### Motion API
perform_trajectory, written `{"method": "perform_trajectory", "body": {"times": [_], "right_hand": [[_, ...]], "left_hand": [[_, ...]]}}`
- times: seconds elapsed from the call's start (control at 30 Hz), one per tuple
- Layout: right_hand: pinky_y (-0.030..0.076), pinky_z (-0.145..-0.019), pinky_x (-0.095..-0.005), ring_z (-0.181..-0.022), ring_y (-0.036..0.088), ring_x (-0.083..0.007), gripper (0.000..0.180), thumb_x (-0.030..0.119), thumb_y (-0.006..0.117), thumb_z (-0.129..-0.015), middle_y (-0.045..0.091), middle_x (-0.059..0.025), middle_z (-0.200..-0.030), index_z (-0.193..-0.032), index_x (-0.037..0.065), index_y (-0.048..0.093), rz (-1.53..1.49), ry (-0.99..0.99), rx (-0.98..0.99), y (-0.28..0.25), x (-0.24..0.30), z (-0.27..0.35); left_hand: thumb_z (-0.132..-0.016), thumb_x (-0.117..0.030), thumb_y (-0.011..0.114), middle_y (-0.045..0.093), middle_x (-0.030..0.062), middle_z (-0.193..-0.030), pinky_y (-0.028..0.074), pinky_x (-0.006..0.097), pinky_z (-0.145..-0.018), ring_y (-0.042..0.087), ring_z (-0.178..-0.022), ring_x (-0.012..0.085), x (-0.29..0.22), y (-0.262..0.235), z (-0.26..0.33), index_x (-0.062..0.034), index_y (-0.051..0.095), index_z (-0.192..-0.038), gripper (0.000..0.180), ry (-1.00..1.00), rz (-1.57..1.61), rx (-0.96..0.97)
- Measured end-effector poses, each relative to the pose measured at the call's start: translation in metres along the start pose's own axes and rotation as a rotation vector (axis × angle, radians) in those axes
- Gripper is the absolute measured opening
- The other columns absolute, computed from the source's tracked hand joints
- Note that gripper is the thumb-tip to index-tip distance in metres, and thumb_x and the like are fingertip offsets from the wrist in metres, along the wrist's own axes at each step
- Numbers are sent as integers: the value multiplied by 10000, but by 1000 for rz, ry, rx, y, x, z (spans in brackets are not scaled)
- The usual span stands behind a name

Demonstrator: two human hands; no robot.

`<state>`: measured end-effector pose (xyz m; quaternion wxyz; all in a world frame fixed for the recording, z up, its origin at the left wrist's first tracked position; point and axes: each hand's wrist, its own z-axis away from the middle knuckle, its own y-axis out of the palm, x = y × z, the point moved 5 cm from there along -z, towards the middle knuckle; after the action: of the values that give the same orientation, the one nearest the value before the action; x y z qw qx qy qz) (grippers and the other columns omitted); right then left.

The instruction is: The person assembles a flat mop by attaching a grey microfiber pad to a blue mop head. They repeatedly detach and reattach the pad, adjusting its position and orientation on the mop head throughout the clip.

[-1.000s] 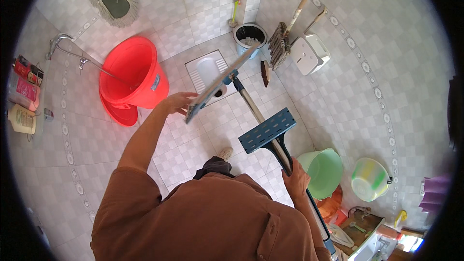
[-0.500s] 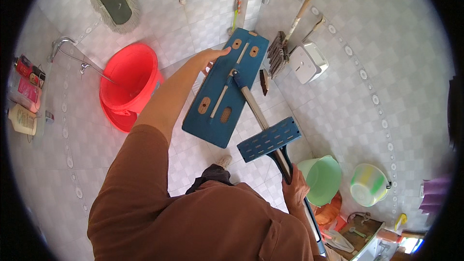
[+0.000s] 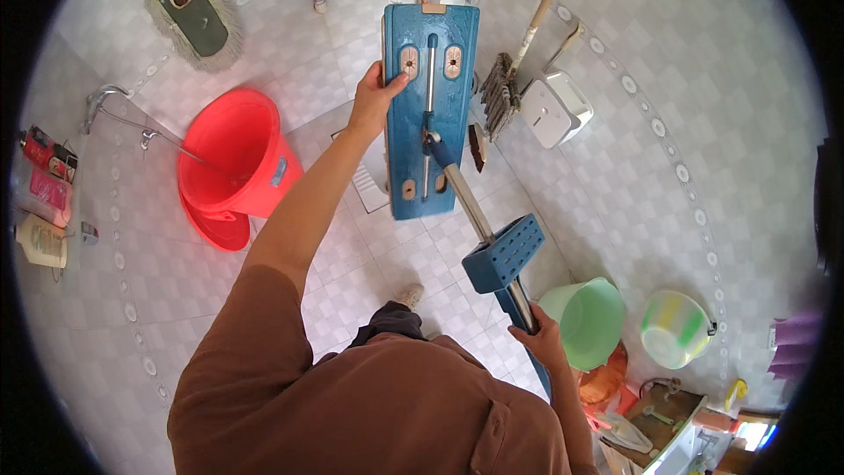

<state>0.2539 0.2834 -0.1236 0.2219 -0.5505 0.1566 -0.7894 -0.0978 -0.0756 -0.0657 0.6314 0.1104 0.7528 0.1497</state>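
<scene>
A flat mop is in both my hands. Its blue rectangular mop head is tipped up, so the plate with the hinge and metal rod faces me. My left hand grips the head's left edge, thumb over the plate and fingers mostly hidden behind. From the hinge a metal pole slopes toward me through a blue perforated wringer block. Below that block my right hand is wrapped round the pole and its blue handle. The mop's underside is hidden.
A red bucket stands at left, near a squat toilet. A string mop leans by a white box; a brush lies below. Green and pale buckets are at right. A grey-fringed mop hangs upper left.
The mop head has turned from slanted to nearly upright and shifted up the picture. The wringer block has turned, showing its side. Both hands keep their hold.
</scene>
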Motion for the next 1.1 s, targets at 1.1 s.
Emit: {"method": "perform_trajectory", "body": {"times": [1.1], "right_hand": [[465,-562,-250,-606,554,-110,507,186,718,-765,608,-60,-779,-1193,-20,539,-296,130,182,19,2,7]], "left_hand": [[-706,145,468,553,94,-1250,497,314,-857,585,-1043,292,-30,41,149,-148,497,-1298,662,475,-950,586]]}}
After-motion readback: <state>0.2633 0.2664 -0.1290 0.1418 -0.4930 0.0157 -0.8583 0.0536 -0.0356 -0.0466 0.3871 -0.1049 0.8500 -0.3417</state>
